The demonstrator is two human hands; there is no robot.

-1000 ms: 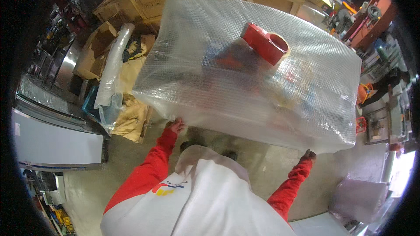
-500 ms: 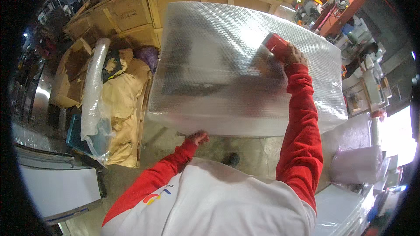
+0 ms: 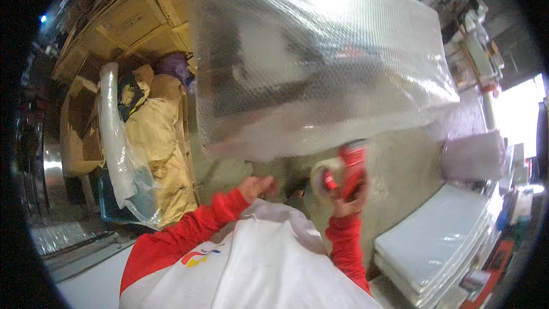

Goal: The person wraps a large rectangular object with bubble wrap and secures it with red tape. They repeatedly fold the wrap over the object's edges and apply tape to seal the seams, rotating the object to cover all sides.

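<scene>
My right hand (image 3: 347, 201) is closed round a red tape dispenser (image 3: 354, 166) with a pale roll of tape (image 3: 325, 178) on it. It is held in front of the near right side of a large block wrapped in bubble wrap (image 3: 320, 80). Blur hides some of the fingers. My left hand (image 3: 257, 187) hovers below the block's near left edge, apart from it. Its fingers look loosely bent and somewhat apart, with nothing visible in them. Through the clear wrap, dark and pale shapes show dimly.
On the left, a roll of clear plastic (image 3: 111, 131) leans by crumpled brown paper (image 3: 160, 137), a cardboard box (image 3: 83, 137) and a teal bin (image 3: 114, 197). Wooden crates (image 3: 128, 26) stand behind. At right are stacked plastic-wrapped white panels (image 3: 437, 234) and a wrapped bundle (image 3: 474, 154).
My right hand has come off the top of the wrapped block, bringing the tape dispenser back toward my body. My left hand is still near the block's front edge. The view has shifted.
</scene>
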